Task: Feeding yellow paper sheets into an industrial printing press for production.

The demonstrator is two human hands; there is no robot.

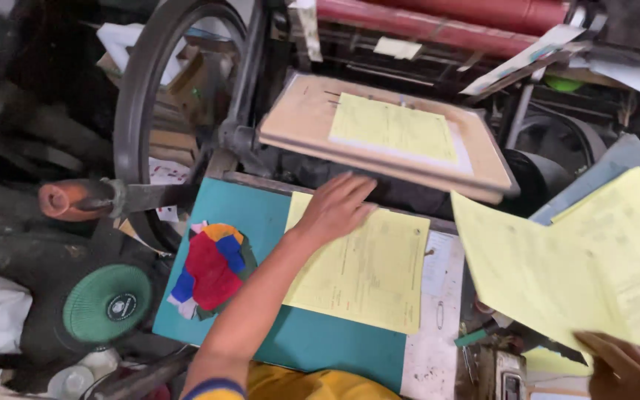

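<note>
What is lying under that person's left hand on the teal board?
The left hand presses flat on a stack of yellow printed sheets, which lies on the teal board. How many sheets are stacked, and the board beneath them, is covered.

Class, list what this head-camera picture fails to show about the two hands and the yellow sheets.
- Right hand: cut off by the bottom edge, so its grip on the loose yellow paper sheet is unclear.
- Printed text on the yellow sheet stack under the left hand: blurred and too small.
- Yellow sheet on the tan press board: print unreadable.
</note>
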